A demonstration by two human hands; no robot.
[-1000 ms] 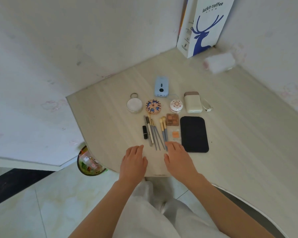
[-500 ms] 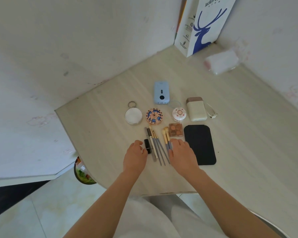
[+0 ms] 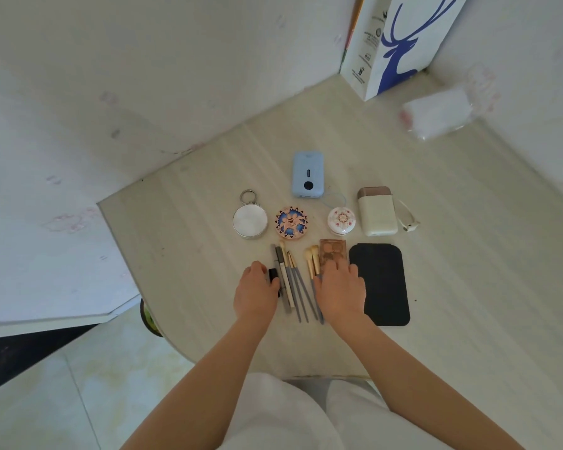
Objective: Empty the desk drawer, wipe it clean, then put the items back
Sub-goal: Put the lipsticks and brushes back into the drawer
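Head view: drawer items laid out on the tabletop [image 3: 468, 254], both hands placed among them.

The items are arranged in rows near the front edge of the tabletop: a blue power bank [image 3: 307, 174], a round mirror [image 3: 250, 221], a patterned compact [image 3: 291, 222], a small round case [image 3: 341, 220], a cream power bank [image 3: 376, 211], a black pad [image 3: 381, 283], an eyeshadow palette [image 3: 332, 251] and a row of brushes and pencils [image 3: 293, 280]. The left hand [image 3: 255, 292] is curled around a small black tube [image 3: 273, 275]. The right hand [image 3: 340, 289] lies flat, fingers extended, over the brush handles and the lower palette edge; nothing is gripped. The drawer is not in view, so wiping cannot be confirmed. Emptying is judged complete; returning the items is judged outstanding.
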